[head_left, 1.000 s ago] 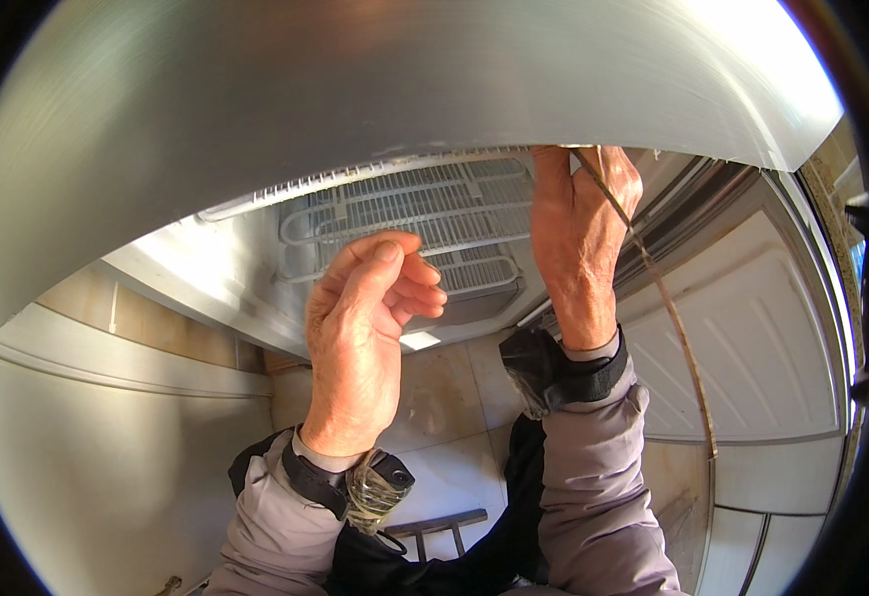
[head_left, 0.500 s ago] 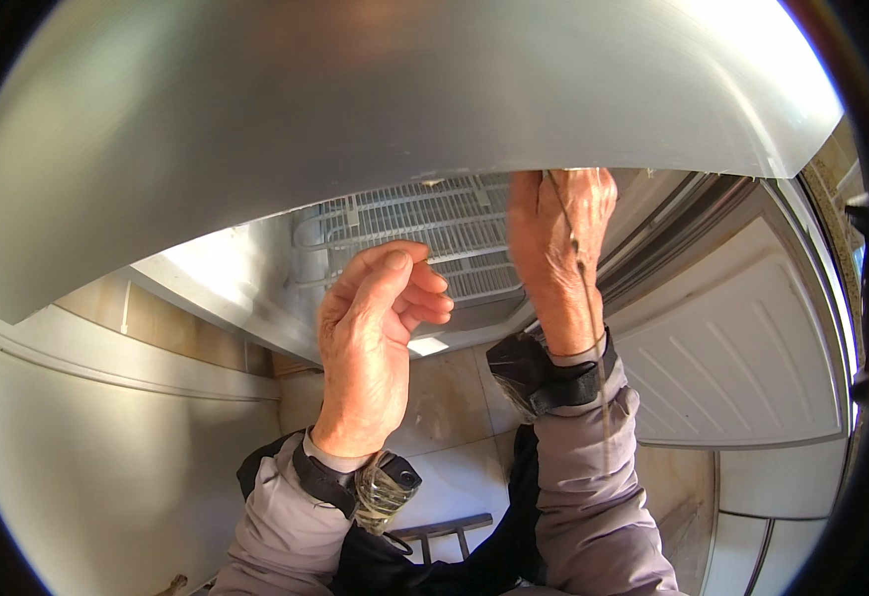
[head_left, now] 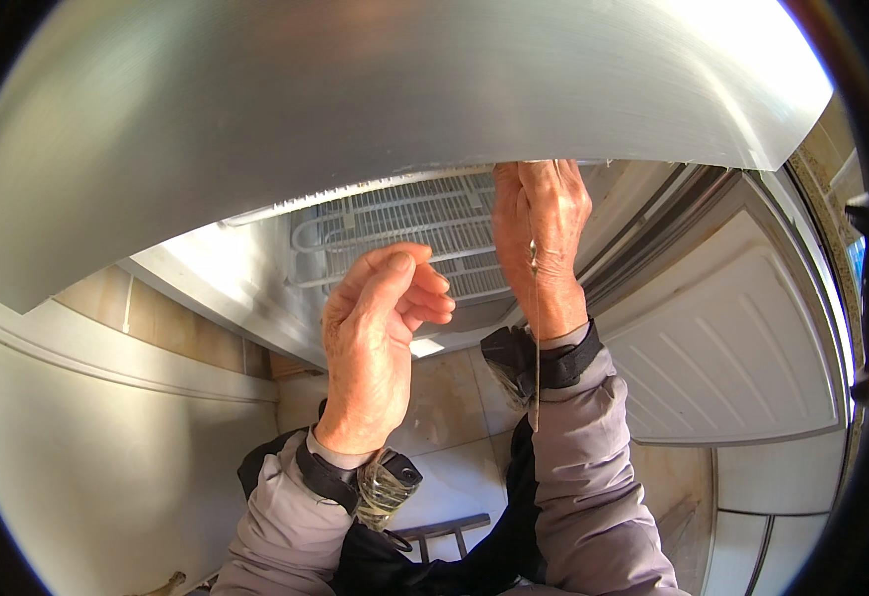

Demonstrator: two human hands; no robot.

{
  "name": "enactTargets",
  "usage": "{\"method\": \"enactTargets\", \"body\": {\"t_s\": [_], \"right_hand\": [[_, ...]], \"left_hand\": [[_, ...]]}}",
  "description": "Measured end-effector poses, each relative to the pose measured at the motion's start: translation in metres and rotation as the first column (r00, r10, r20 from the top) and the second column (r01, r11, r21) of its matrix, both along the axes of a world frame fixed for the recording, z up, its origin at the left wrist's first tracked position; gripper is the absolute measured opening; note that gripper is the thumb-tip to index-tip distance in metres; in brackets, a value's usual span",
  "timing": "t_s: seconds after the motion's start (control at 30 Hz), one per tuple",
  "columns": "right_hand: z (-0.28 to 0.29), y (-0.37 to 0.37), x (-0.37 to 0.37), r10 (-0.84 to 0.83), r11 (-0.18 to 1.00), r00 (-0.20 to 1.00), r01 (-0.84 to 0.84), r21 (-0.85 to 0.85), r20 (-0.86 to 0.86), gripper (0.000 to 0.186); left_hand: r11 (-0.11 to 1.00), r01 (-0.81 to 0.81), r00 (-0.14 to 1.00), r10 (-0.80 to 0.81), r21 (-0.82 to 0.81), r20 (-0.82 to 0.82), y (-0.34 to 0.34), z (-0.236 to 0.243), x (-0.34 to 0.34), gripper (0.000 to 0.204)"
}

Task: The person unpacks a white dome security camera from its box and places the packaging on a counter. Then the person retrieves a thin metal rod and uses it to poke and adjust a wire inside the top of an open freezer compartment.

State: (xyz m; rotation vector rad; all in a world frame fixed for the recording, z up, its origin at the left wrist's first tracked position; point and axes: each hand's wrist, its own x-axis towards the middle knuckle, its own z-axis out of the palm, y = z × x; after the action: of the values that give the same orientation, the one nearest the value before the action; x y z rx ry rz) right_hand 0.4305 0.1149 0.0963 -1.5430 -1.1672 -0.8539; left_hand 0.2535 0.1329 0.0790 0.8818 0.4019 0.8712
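Note:
My right hand (head_left: 542,233) reaches up to the lower edge of a large silver-grey panel (head_left: 375,89). Its fingers are bent and pressed together, but the panel's edge hides the fingertips and whatever is in them. A thin strand (head_left: 537,368) with a small shiny lump hangs over the back of this hand and the wrist; where it is fastened cannot be made out. My left hand (head_left: 370,343) hovers to the left, palm inward, its fingers loosely curled and apart with nothing between them. Behind both hands is a white freezer compartment (head_left: 226,268) with a wire-and-tube rack (head_left: 404,223).
An open white ribbed door (head_left: 722,348) stands at the right, with a dark seal along its frame. A pale curved panel (head_left: 86,447) fills the left side. Below lie floor tiles (head_left: 439,407) and a dark frame with bars (head_left: 444,531) near my legs.
My right hand has shifted slightly left, still at the panel's edge. The strand has swung left and now hangs nearly straight. The panel has tilted up a little; my left hand has barely moved.

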Motion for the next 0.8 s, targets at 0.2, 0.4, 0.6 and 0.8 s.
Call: {"method": "enactTargets", "body": {"t_s": [0.2,0.4,0.6,0.8], "right_hand": [[0.010,-0.012,0.000,0.044,0.999,0.996,-0.044,-0.003,-0.074,0.020],[0.013,-0.014,0.001,0.014,0.999,0.994,-0.018,-0.031,-0.106,0.016],[0.012,-0.009,0.001,-0.025,0.997,0.995,0.018,-0.070,-0.098,0.011],[0.015,-0.016,0.001,0.029,0.998,0.977,-0.041,-0.052,-0.212,0.016]], "left_hand": [[1.000,0.000,1.000,0.000,-0.001,0.019,0.002,0.000,0.001,0.022],[1.000,-0.002,1.000,0.002,0.002,0.011,0.003,-0.001,0.000,0.023],[1.000,-0.013,1.000,0.013,0.005,0.001,0.001,0.002,-0.002,0.024],[1.000,-0.003,0.999,0.003,-0.008,0.038,0.003,0.004,-0.002,0.024]]}}
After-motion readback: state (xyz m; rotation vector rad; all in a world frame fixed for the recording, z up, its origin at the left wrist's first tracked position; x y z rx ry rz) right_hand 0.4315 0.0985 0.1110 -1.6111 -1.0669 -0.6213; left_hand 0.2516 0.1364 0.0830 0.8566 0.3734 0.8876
